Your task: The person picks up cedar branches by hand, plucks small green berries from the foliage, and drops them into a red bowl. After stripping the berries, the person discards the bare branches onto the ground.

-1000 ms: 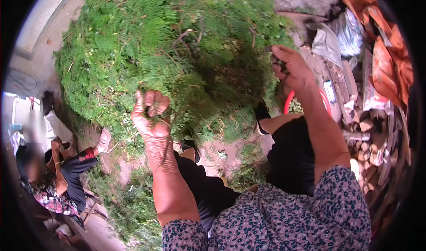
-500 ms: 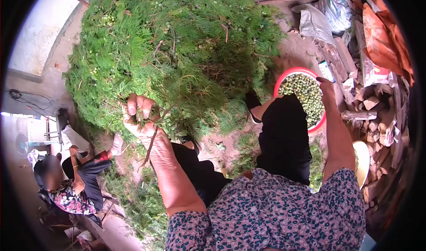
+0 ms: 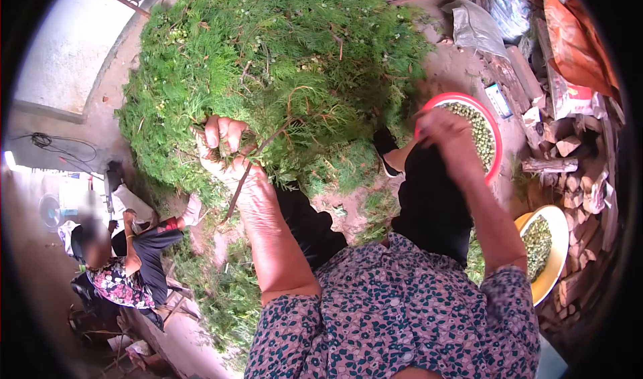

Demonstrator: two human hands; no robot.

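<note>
My left hand point(image 3: 224, 141) is closed around a leafy conifer branch point(image 3: 240, 190); its bare brown stem slants past my wrist and green sprays spread to the right. Under and beyond that hand lies a big heap of cut conifer greenery point(image 3: 268, 44). My right hand point(image 3: 445, 134) is smeared by motion above my knee, at the left edge of a red-rimmed basin point(image 3: 497, 128). Small round green cones point(image 3: 481, 128) fill this basin. Whether anything is between the right fingers cannot be made out.
A yellow basin point(image 3: 559, 245) with more green pieces stands by stacked firewood point(image 3: 569, 178) at right. Sacks point(image 3: 475, 27) and an orange bag point(image 3: 573, 44) lie at upper right. Another person point(image 3: 127, 265) sits at left near a fan point(image 3: 49, 210). Loose sprigs litter the floor.
My right hand has come left from the red basin's far side to its near left edge. The left hand still grips the branch, and the view has shifted slightly, showing more of the yellow basin.
</note>
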